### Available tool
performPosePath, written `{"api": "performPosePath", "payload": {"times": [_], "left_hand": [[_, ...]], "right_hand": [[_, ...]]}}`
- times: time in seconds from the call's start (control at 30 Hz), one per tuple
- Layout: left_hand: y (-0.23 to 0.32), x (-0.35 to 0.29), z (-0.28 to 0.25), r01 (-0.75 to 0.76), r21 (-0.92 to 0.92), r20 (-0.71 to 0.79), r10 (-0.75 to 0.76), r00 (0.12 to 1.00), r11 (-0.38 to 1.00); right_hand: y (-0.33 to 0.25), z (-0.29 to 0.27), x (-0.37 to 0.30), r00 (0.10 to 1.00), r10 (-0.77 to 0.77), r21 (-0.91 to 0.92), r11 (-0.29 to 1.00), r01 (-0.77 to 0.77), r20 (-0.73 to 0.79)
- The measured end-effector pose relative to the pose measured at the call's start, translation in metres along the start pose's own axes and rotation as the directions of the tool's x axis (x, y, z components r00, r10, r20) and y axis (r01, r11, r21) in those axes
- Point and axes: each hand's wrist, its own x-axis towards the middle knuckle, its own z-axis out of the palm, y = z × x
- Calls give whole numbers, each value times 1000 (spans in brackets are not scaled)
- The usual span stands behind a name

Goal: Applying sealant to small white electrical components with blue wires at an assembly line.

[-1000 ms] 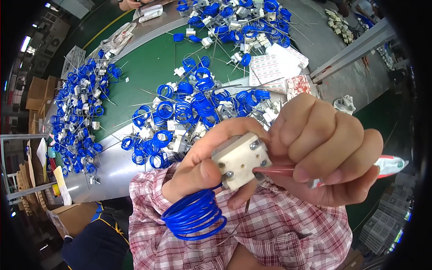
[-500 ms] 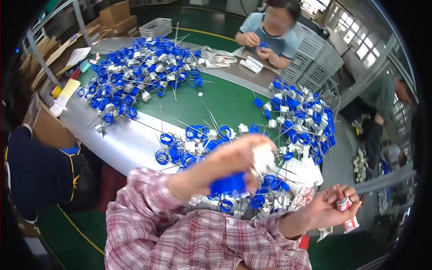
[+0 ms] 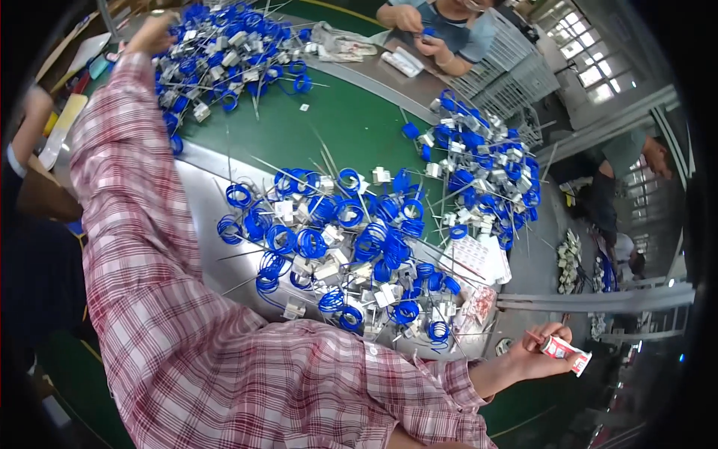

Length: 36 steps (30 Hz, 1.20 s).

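My left hand (image 3: 152,34) is stretched far out to the upper left, at the edge of a large heap of blue coiled tubes with white blocks and thin metal rods (image 3: 224,56). Its fingers are small and blurred there, so I cannot make out whether they grip anything. My right hand (image 3: 540,361), low on the right and off the table edge, is closed around a small squeeze tube (image 3: 565,352) with a red and white label and a reddish tip. Right in front of me lies a nearer pile of the same coils (image 3: 348,209).
Another coil heap (image 3: 486,168) lies on the right, beside white printed sheets (image 3: 479,258). Across the green-topped table (image 3: 314,123) a person (image 3: 441,34) works on a small blue piece near a white packet (image 3: 402,61). Grey crates (image 3: 508,67) stand behind. Someone's arm (image 3: 30,123) shows at far left.
My left hand has swung from above the near pile, where it had a blue coil with a white block, to the far-left heap. My right hand keeps the tube, now turned differently.
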Motion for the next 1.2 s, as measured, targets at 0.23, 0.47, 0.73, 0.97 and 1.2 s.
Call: {"api": "performPosePath", "payload": {"times": [0.23,0.47,0.73,0.97,1.2], "left_hand": [[10,-125,105,-534,351,626,230,745,769],[0,-244,132,93,121,943,-143,299,988],[-45,-288,136,-66,-74,920,94,381,995],[-37,-299,108,195,-261,527,-30,850,945],[-62,-286,69,2,-174,154,25,988,985]], "right_hand": [[11,-6,4,996,-23,-283,959,-3,-90],[20,-3,4,997,1,-342,939,-29,-80],[17,-1,-2,1000,11,-312,950,-19,-27],[13,-7,2,999,-9,-304,953,-4,-40],[13,-9,0,1000,-6,-267,964,11,19]]}}
